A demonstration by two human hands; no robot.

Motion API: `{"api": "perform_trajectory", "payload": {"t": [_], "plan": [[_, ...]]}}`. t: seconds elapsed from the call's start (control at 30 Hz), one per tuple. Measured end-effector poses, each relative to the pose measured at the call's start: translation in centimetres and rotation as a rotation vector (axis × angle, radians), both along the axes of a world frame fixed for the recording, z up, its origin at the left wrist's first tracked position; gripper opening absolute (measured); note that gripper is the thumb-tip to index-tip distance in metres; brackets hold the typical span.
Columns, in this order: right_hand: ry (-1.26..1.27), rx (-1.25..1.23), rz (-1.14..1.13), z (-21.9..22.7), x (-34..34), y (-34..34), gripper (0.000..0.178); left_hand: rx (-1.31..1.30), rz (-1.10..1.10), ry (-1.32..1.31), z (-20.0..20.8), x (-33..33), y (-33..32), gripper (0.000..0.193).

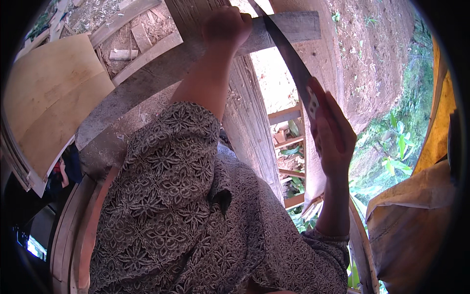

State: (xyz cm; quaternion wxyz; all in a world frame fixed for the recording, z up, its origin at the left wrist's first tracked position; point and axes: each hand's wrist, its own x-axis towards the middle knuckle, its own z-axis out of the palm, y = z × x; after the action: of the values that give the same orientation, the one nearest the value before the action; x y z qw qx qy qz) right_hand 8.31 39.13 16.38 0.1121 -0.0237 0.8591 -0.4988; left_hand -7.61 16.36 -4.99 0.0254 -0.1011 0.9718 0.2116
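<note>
A long grey wooden board runs from the left toward the upper right, lying across a weathered beam. My left hand is closed at the board's far edge, with its fingertips hidden. My right hand is wrapped around the red handle of a handsaw. The saw's dark blade slants up to the left and crosses the board near its right end, to the right of my left hand. Whether the teeth are sunk into the wood I cannot tell.
A pale plywood sheet stands at the left. Wood offcuts and shavings lie on the ground at upper left. Slatted wood shows below the beam. Bare soil and green plants are at right, beside a yellow-brown tarp.
</note>
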Motion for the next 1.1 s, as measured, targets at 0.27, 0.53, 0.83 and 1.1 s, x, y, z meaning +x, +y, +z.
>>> {"api": "perform_trajectory", "payload": {"t": [0.27, 0.53, 0.83, 1.1], "plan": [[-0.099, -0.220, -0.183, -11.6, -15.1, -8.0, 0.038, 0.080, -0.020, -0.157, 2.4, 0.0, 0.6, 0.041], [-0.079, -0.098, -0.151, -1.2, 3.3, -0.6, 0.042, 0.004, 0.038, 0.006, -0.1, -0.5, 0.4, 0.040], [-0.014, -0.111, -0.101, -3.7, 1.5, -0.2, 0.044, 0.084, -0.016, -0.148, 0.3, -0.1, 0.0, 0.043], [-0.079, -0.163, -0.185, -10.7, -12.1, -7.2, 0.041, 0.087, -0.011, -0.169, 2.8, 0.3, 0.5, 0.042]]}}
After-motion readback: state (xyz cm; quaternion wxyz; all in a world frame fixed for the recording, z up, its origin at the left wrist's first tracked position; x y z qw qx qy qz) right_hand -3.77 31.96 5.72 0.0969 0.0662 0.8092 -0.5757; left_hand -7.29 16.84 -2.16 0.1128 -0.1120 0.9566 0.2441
